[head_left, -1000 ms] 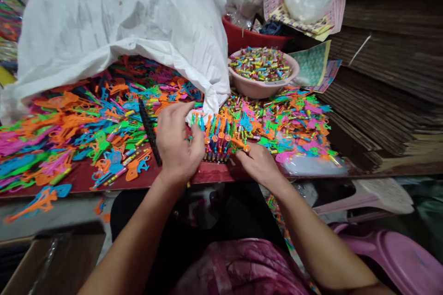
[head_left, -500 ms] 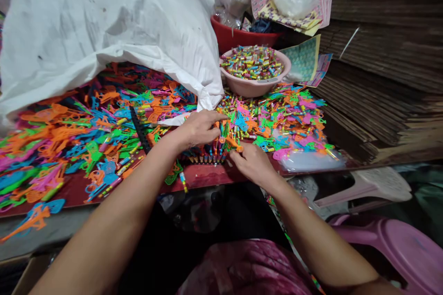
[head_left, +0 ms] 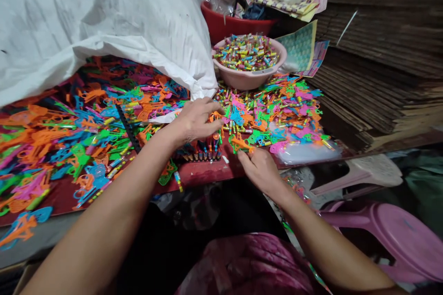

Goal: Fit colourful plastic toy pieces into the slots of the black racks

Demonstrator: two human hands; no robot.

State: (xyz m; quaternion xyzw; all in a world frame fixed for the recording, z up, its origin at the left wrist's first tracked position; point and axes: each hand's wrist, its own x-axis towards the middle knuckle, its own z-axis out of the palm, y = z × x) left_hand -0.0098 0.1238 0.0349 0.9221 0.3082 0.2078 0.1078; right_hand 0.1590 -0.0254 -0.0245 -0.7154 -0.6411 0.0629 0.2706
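Observation:
My left hand point(head_left: 196, 119) lies over a row of small coloured tubes standing in a black rack point(head_left: 204, 151) at the red table's front edge, fingers curled around several of the toy pieces there. My right hand point(head_left: 259, 166) is just right of the rack and pinches an orange plastic toy piece point(head_left: 240, 144). A heap of small coloured plastic toys and tubes point(head_left: 277, 110) spreads behind both hands.
A pink basin point(head_left: 249, 78) full of coloured tubes stands behind the heap, a red basin point(head_left: 235, 25) behind that. A big white sack point(head_left: 104, 23) spills bright plastic toys point(head_left: 69, 133) over the left. A black strip point(head_left: 127, 127) lies among them. Stacked cardboard point(head_left: 387, 64) fills the right; pink stools point(head_left: 391, 233) stand below.
My left hand has moved from the rack's left end rightward over the rack. My right hand has drawn slightly back with the orange piece. The camera view has shifted.

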